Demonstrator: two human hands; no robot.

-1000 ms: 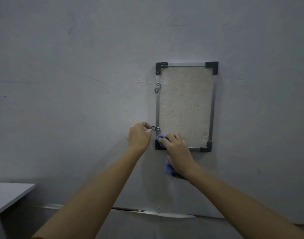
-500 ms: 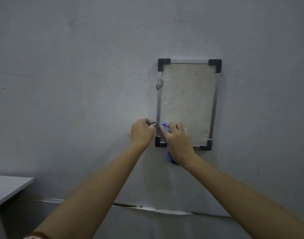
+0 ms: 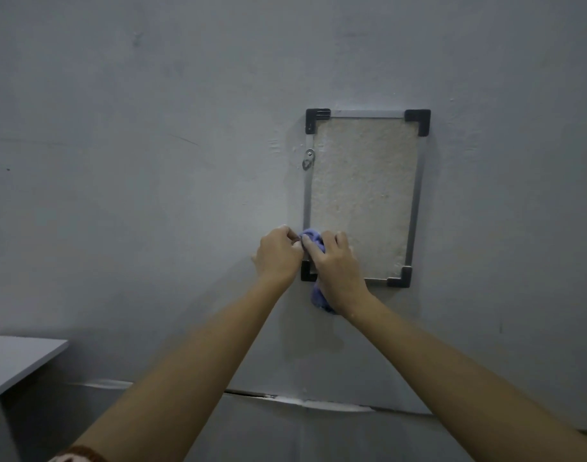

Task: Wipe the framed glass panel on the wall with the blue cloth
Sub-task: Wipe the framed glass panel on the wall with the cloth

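The framed glass panel point(image 3: 417, 195) hangs on the grey wall, with a thin metal frame, black corner caps and a speckled beige face. My right hand point(image 3: 337, 266) grips the bunched blue cloth point(image 3: 313, 237) and presses it on the panel's lower left edge; a tail of the cloth hangs below my wrist. My left hand point(image 3: 278, 253) sits just left of the frame with its fingers pinched at the lower hanger ring, which the cloth and fingers hide. An upper hanger ring point(image 3: 308, 160) shows on the left frame bar.
A grey tabletop corner point(image 3: 15, 360) juts in at the lower left. Along the bottom of the wall point(image 3: 152, 161) runs a cracked seam point(image 3: 285, 398).
My right hand has slid the cloth up from the bottom left corner cap to the lower ring, now covered. My left hand has kept its pinch at the frame's left edge.
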